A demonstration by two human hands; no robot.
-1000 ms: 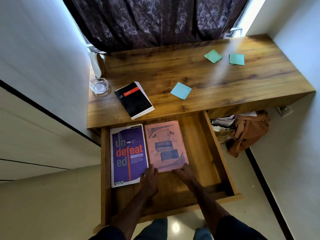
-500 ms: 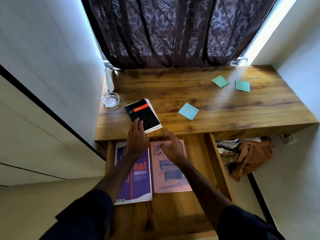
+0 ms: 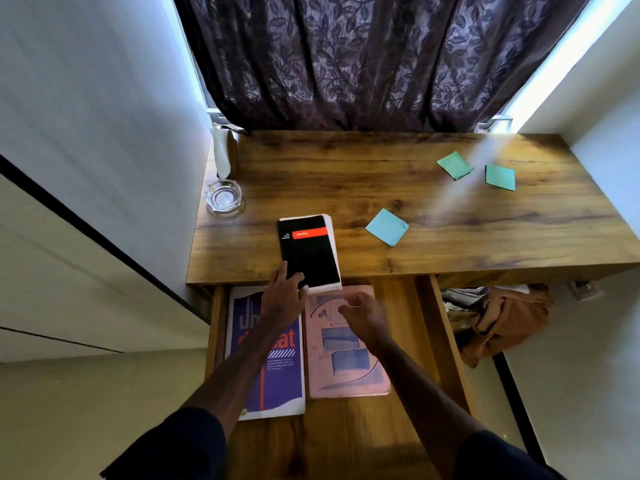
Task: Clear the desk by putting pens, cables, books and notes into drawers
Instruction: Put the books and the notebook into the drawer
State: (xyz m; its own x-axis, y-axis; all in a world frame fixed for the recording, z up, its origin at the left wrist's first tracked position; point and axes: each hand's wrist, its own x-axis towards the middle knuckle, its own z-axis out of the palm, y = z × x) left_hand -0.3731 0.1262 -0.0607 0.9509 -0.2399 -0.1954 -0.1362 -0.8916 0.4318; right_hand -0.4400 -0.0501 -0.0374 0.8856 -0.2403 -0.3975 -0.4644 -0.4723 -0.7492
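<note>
A black notebook (image 3: pixel 308 254) with a red label lies on the wooden desk (image 3: pixel 346 174), its near end hanging over the front edge. My left hand (image 3: pixel 282 296) holds its near left corner, fingers on the cover and thumb at the near edge. My right hand (image 3: pixel 363 313) hovers with loosely curled fingers and holds nothing, just above a pink book (image 3: pixel 346 368). That book lies in the open drawer (image 3: pixel 446 341) beside a purple book (image 3: pixel 277 375). A blue sticky note (image 3: pixel 387 226) and two green notes (image 3: pixel 454 165) (image 3: pixel 500 177) lie on the desk.
A glass ashtray (image 3: pixel 223 196) stands at the desk's left edge next to the wall. A dark curtain (image 3: pixel 363 57) hangs behind the desk. Brown cloth (image 3: pixel 502 323) is bundled under the desk to the right of the drawer. Walls close in on both sides.
Both hands left the pink book in the drawer and rose. My left hand reached the black notebook, which has turned and slid toward the desk's front edge.
</note>
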